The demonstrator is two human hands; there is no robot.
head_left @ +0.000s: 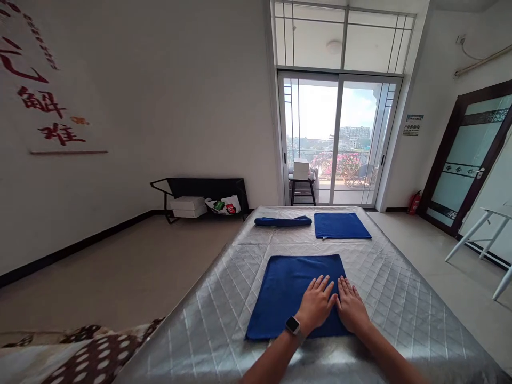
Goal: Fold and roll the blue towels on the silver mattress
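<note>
A blue cloth [284,288] lies flat and spread out on the silver quilted cover [216,298]. My left hand [317,304], with a watch on its wrist, rests flat on the right part of this cloth, fingers stretched out. Beside it my right hand [351,305] lies flat at the cloth's right edge, fingers extended, its thumb close to the left thumb. Farther back, a second blue cloth [342,225] lies flat at the right, and a rolled or narrowly folded blue cloth [282,221] lies to its left.
A dotted brown blanket [96,358] is at the lower left. Along the wall stands a black bench [206,186] with white boxes [188,206] and a bag [224,205]. A stool [303,184] stands by the glass doors; a white stool [476,234] is at the right.
</note>
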